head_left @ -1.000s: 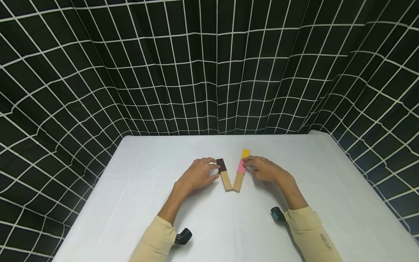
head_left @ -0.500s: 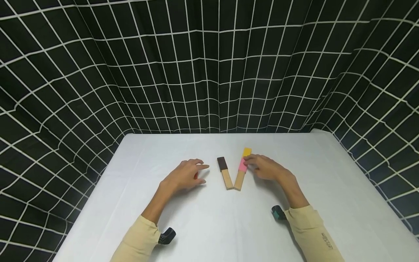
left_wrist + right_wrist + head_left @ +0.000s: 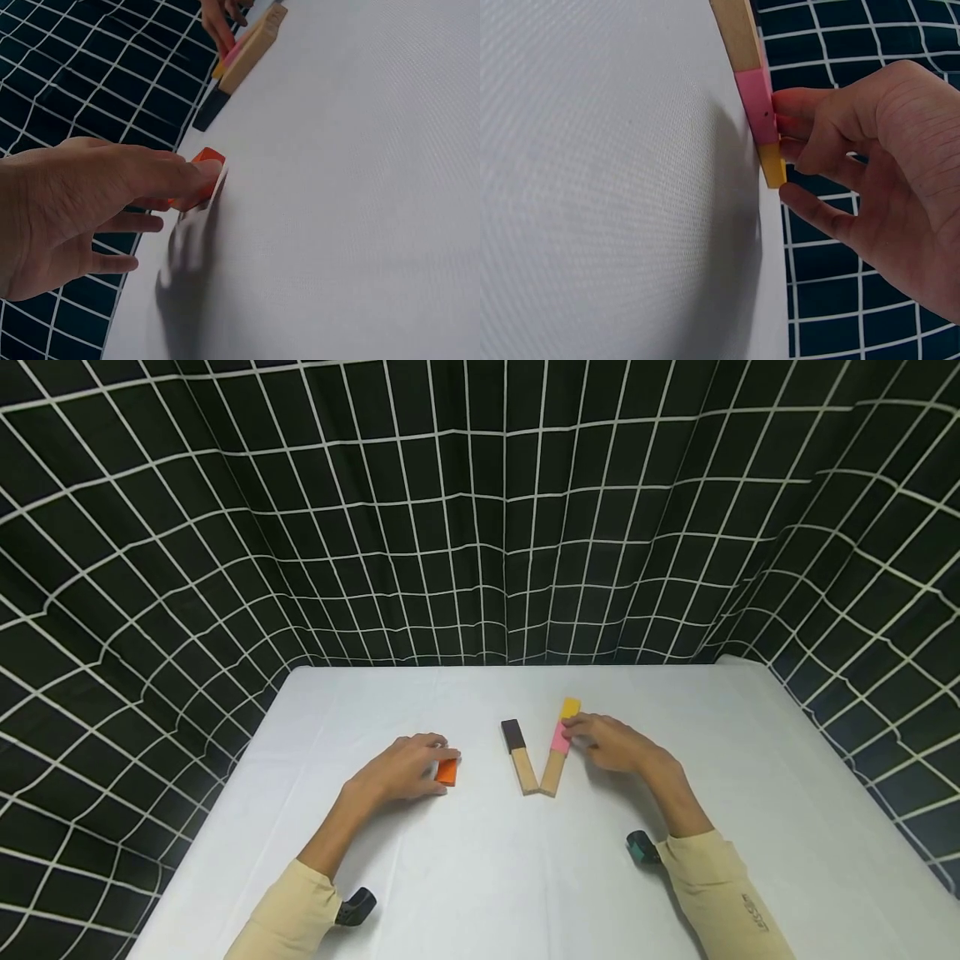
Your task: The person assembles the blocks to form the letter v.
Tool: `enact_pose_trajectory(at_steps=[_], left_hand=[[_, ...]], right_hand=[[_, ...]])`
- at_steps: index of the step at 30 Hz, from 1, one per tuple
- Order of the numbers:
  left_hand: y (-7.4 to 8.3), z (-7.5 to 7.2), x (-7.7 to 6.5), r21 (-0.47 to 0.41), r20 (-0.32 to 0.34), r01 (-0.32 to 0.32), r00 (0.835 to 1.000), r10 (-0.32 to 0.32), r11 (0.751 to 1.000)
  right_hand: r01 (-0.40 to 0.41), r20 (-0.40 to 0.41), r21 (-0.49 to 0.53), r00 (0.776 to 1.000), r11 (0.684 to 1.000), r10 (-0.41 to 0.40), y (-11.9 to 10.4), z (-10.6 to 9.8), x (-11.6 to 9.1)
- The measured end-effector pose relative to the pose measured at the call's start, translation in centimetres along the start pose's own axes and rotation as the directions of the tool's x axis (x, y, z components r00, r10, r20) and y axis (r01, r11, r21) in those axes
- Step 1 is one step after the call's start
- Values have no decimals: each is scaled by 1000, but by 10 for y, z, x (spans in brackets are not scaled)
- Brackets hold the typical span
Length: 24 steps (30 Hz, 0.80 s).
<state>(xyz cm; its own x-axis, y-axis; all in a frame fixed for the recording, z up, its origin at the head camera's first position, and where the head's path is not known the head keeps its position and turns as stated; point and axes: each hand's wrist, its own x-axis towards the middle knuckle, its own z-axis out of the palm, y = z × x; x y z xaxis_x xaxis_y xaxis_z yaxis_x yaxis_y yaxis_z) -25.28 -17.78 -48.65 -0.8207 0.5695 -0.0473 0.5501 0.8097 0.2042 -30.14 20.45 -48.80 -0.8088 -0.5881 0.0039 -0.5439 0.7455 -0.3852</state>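
My left hand point(image 3: 401, 770) pinches a small orange block point(image 3: 447, 772) between thumb and fingers, low over the white table on the left. In the left wrist view the thumb covers part of that orange block point(image 3: 209, 156), and the other fingers stand loosely apart. To the right, wooden blocks lie in a V: a dark block point(image 3: 513, 734) tops the left arm, while a pink block point(image 3: 561, 738) and a yellow block point(image 3: 571, 707) continue the right arm. The fingertips of my right hand point(image 3: 611, 743) touch the side of the pink block, fingers relaxed.
Two plain wood blocks form the lower V, a left one point(image 3: 525, 772) and a right one point(image 3: 552, 774), meeting at their near ends. The white table point(image 3: 480, 877) ends at the back against a dark curtain point(image 3: 420, 527) with a white grid.
My left hand has moved left and toward me, away from the dark block; the orange block now shows in its grip. The right hand stays at the pink block.
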Motion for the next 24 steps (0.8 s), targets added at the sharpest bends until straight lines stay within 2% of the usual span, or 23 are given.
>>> enact_pose_trajectory(at_steps=[12, 20, 24], left_hand=[[-2, -1, -2, 6, -36, -46, 998, 46, 999], [-3, 1, -1, -102, -41, -52, 998, 48, 993], [-4, 3, 1, -115, -63, -61, 997, 54, 992]], right_hand=[[-10, 13, 0, 1000, 1000, 10, -2, 0, 1], [4, 11, 2, 1000, 1000, -4, -3, -2, 0], [4, 14, -1, 1000, 1000, -4, -3, -2, -1]])
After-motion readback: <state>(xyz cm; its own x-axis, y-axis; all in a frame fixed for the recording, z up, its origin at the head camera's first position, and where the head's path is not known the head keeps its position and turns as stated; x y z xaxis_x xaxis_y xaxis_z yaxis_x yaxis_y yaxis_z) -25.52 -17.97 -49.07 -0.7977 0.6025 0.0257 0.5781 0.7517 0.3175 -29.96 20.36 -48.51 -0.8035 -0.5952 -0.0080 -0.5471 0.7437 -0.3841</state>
